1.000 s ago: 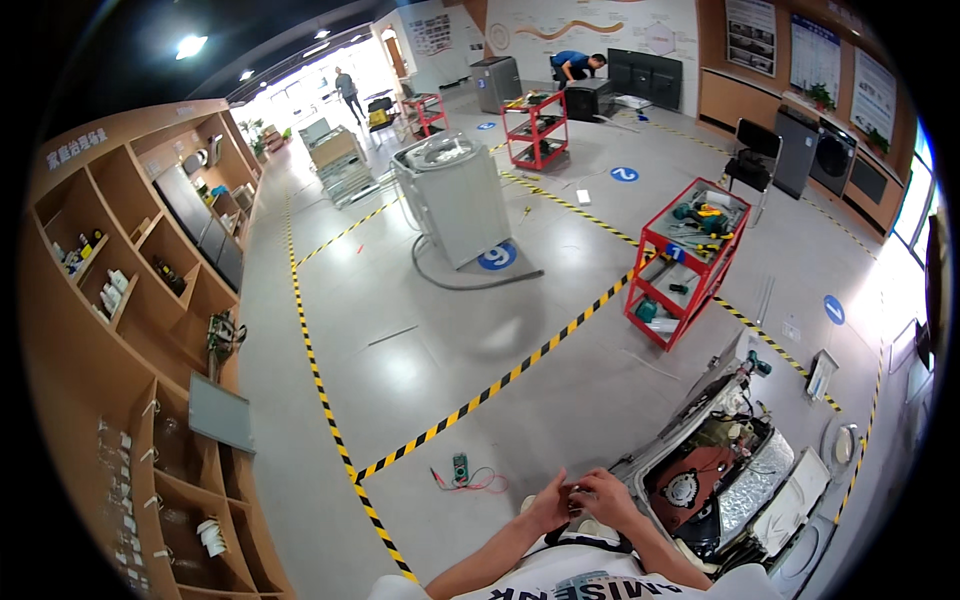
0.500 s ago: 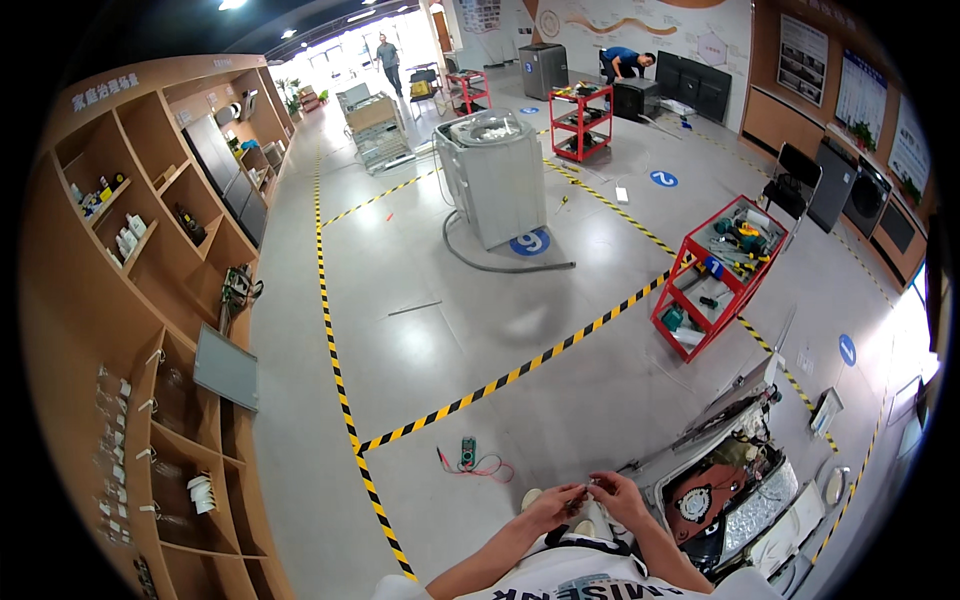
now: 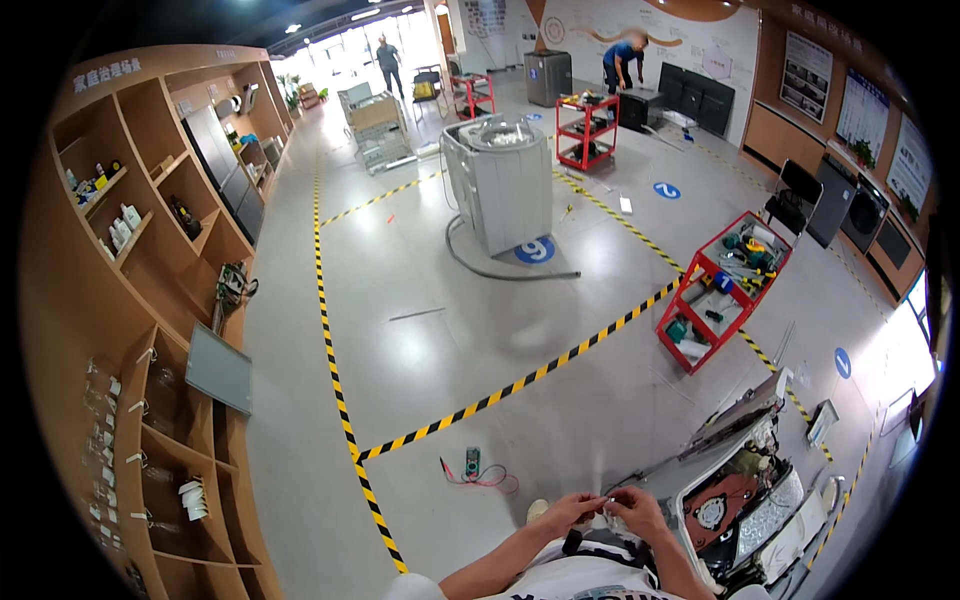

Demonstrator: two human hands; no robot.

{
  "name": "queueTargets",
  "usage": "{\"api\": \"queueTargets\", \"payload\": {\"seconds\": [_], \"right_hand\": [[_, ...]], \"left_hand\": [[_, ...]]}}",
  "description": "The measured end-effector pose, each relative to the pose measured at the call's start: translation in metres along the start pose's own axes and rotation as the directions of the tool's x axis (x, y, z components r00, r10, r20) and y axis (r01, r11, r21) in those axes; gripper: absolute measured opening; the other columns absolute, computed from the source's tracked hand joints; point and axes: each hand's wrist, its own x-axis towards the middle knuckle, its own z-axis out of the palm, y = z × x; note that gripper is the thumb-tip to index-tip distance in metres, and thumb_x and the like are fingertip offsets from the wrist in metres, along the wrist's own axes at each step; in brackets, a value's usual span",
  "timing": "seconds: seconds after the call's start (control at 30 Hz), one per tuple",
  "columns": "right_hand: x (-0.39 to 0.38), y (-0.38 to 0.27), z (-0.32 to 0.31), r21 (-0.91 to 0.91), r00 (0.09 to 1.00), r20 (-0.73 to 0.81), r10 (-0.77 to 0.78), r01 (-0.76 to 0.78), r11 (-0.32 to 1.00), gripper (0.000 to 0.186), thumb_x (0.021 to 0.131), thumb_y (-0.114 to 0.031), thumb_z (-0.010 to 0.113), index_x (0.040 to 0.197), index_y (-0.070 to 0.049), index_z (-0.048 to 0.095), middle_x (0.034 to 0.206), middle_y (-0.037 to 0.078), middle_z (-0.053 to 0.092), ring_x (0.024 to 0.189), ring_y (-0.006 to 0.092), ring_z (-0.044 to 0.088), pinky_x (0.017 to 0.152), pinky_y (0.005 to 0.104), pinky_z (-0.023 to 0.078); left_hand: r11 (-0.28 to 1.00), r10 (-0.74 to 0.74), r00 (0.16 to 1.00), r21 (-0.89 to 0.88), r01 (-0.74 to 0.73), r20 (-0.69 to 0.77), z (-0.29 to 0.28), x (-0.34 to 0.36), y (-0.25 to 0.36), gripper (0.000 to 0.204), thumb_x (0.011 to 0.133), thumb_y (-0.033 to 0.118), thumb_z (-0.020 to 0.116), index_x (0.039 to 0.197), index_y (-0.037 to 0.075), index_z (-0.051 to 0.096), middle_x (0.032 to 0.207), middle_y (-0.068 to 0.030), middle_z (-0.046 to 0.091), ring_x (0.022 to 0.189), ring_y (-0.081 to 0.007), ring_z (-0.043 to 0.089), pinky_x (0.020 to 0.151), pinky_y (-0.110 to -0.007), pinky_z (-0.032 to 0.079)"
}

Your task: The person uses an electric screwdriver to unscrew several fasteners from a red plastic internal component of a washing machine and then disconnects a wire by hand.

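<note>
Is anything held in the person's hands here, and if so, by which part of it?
It cannot be told: the left hand and right hand are close together, fingers curled, and anything between them is too small to make out.

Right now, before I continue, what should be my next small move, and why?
Perhaps lift the left grip and right grip slightly for a clearer look before reaching into the opened appliance at right: they are close together, and anything between them is too small to identify.
</note>
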Motion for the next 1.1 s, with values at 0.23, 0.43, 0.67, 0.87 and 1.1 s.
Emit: {"api": "queueTargets", "payload": {"seconds": [0.23,0.43,0.67,0.87,1.1], "right_hand": [[-0.021,0.029,-0.014,0.193,0.994,-0.098,0.045,-0.025,0.981,0.017,0.080,-0.001,0.060,0.096,0.006,0.057,0.081,0.012,0.063,0.075,0.0165,0.063,0.068,0.0261,0.052],[-0.037,0.027,-0.044,0.278,0.991,-0.124,0.043,-0.007,0.960,0.016,0.079,0.000,0.061,0.094,0.006,0.057,0.080,0.011,0.063,0.074,0.0167,0.062,0.067,0.0260,0.051],[-0.081,0.111,-0.115,0.372,0.832,-0.519,0.198,0.011,0.928,0.011,0.077,0.000,0.060,0.087,0.004,0.056,0.071,0.009,0.062,0.063,0.0141,0.060,0.060,0.0262,0.049],[-0.133,0.196,-0.152,-0.016,0.572,-0.802,0.172,-0.307,0.951,0.017,0.070,-0.008,0.067,0.080,0.001,0.057,0.069,0.010,0.061,0.064,0.0180,0.060,0.060,0.0307,0.047],[-0.134,0.239,-0.147,-0.035,0.573,-0.803,0.163,-0.319,0.947,0.020,0.071,-0.012,0.067,0.083,-0.001,0.056,0.071,0.012,0.060,0.066,0.0235,0.060,0.062,0.0333,0.046]], "left_hand": [[0.995,-0.065,0.989,0.086,0.054,0.135,0.010,0.019,-0.019,0.020,0.088,0.029,0.056,0.086,0.009,0.057,0.070,0.0054,0.052,0.058,-0.0034,0.042,0.050,-0.018,0.030],[0.980,-0.136,0.982,0.165,0.114,0.130,0.049,0.030,-0.002,0.022,0.089,0.031,0.054,0.084,0.009,0.057,0.065,0.0060,0.048,0.055,-0.0035,0.038,0.047,-0.020,0.027],[0.972,-0.222,0.975,0.082,0.220,0.016,0.094,0.056,-0.011,0.034,0.090,0.041,0.047,0.077,0.010,0.053,0.056,0.0043,0.041,0.046,-0.0052,0.031,0.042,-0.022,0.023],[0.937,-0.350,0.937,0.016,0.350,0.000,0.099,0.060,-0.016,0.037,0.090,0.040,0.047,0.069,0.009,0.049,0.048,0.0037,0.032,0.039,-0.0069,0.026,0.038,-0.023,0.020],[0.926,-0.375,0.924,-0.072,0.370,-0.075,0.107,0.052,-0.030,0.038,0.090,0.038,0.049,0.066,0.008,0.049,0.047,0.0029,0.031,0.039,-0.0073,0.027,0.038,-0.023,0.021]]}}
